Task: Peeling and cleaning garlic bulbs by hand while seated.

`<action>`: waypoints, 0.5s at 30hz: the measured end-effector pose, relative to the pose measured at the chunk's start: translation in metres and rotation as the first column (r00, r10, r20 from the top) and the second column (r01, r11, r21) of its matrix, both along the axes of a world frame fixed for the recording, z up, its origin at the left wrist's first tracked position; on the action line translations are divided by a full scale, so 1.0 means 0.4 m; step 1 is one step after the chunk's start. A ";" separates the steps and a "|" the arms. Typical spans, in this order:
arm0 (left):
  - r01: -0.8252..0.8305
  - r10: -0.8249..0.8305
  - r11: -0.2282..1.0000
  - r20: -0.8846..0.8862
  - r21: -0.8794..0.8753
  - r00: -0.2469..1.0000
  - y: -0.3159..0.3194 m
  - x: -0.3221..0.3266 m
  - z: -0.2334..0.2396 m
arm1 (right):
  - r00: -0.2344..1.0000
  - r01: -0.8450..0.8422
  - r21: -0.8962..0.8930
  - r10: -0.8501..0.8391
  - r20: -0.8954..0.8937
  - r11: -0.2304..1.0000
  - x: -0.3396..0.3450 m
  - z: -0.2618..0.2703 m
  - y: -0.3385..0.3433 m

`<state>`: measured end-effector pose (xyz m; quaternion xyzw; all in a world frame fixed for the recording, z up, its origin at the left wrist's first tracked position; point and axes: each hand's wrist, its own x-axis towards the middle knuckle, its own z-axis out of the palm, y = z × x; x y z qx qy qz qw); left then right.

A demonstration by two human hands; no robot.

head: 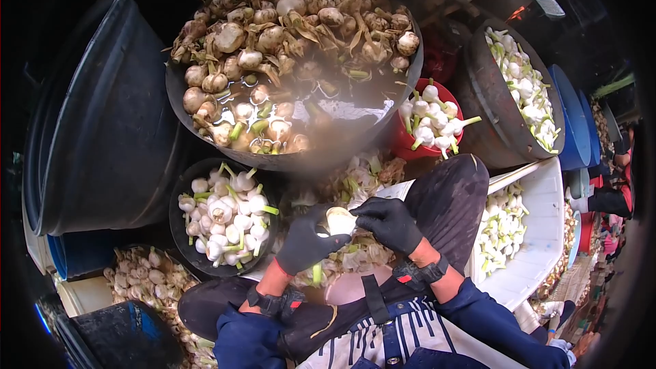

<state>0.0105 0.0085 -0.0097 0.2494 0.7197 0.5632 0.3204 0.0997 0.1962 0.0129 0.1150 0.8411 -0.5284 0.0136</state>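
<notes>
A white garlic bulb (340, 222) is gripped in my left hand (311, 241), which wears a dark glove. My right hand (392, 223), gloved alike, pinches at the bulb's right side; whether it holds a tool or a bit of skin, I cannot tell. Garlic skins (359, 256) and cut stems lie under both hands, between my legs. Just left of my hands stands a black bucket (177, 225) of cleaned bulbs with short green stems. Beyond them, a large metal tub (241, 156) holds unpeeled, soiled bulbs, partly in murky water.
A red bucket (405, 148) and a large round container (476, 107) hold cleaned garlic. At the right stands a white bin (548, 246) with more. A tall dark barrel (118, 128) fills the left side. Other people's limbs show at the far right.
</notes>
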 end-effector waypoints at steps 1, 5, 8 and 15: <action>0.016 -0.016 1.000 -0.032 -0.008 0.999 0.002 -0.002 0.004 | 0.999 0.033 -0.044 -0.033 -0.002 0.999 0.002 -0.009 -0.003; 0.040 -0.048 0.996 -0.109 -0.076 0.993 0.002 -0.002 0.029 | 0.991 0.131 -0.058 -0.130 0.010 0.990 0.004 -0.030 -0.025; 0.103 -0.120 0.987 -0.131 -0.126 0.984 0.002 0.000 0.045 | 0.984 0.177 -0.044 -0.177 -0.007 0.983 0.007 -0.060 -0.032; 0.136 -0.155 0.988 -0.559 -0.075 0.814 -0.001 0.029 0.014 | 0.966 0.199 -0.214 -0.155 0.209 0.956 0.032 -0.140 -0.040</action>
